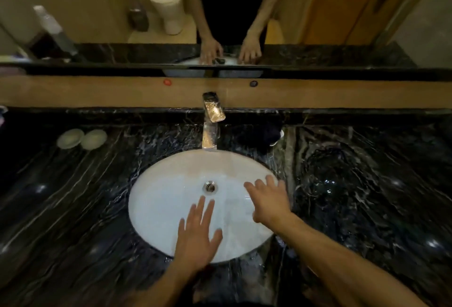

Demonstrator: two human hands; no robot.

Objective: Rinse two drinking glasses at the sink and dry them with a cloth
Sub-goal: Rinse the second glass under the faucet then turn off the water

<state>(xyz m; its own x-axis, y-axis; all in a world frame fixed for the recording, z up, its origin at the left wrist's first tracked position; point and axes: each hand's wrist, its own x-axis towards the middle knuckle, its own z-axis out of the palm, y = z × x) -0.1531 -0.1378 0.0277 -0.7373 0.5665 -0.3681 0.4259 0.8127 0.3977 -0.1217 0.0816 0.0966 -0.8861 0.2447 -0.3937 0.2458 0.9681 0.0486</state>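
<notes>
Both my hands hover over the white oval basin, fingers spread and holding nothing. My left hand is above the basin's front part. My right hand is over its right side, fingertips near the rim. On the black marble counter just right of the basin are faint round outlines that look like clear drinking glasses, hard to make out. A dark cloth lies bunched to the right of the chrome tap. I see no water running from the tap.
Two pale round discs sit on the counter at the back left. A mirror above the wooden ledge reflects my arms, a toilet and a door. A bottle stands at the far left by the mirror.
</notes>
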